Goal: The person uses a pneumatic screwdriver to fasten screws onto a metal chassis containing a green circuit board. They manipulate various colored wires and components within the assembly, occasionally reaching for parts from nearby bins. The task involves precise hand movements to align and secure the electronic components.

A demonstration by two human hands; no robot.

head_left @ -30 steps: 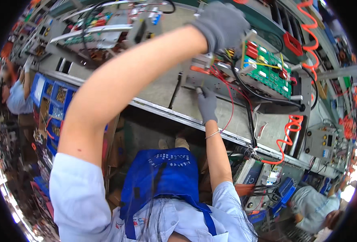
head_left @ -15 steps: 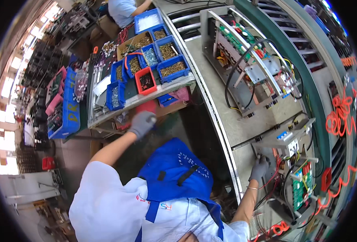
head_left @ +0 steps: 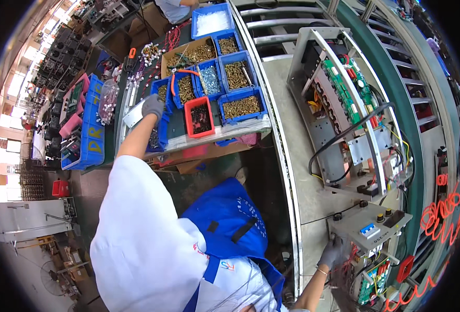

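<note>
My left hand (head_left: 153, 105), in a grey glove, reaches over the left end of the workbench, above the small blue bins and beside a white card (head_left: 132, 115). Its fingers point down and are mostly hidden, so any hold cannot be made out. At the lower right, my gloved right hand (head_left: 334, 251) is closed on the near left edge of a grey metal panel (head_left: 367, 224). That panel carries a blue-and-white breaker switch (head_left: 369, 230) and black knobs. Under and behind it sit wires and a green circuit board (head_left: 373, 283).
Blue bins of brass screws (head_left: 241, 107) and a red bin of dark screws (head_left: 199, 117) stand on the bench. A larger open-frame electrical unit (head_left: 344, 109) lies on the roller conveyor (head_left: 271, 39). Red coiled hoses (head_left: 440, 210) hang at right. Another person (head_left: 175, 9) works at the far end.
My left hand has gone up and left from below the bench edge to the bins. The metal panel has tilted so its switch face shows more, with my right hand still at its edge.
</note>
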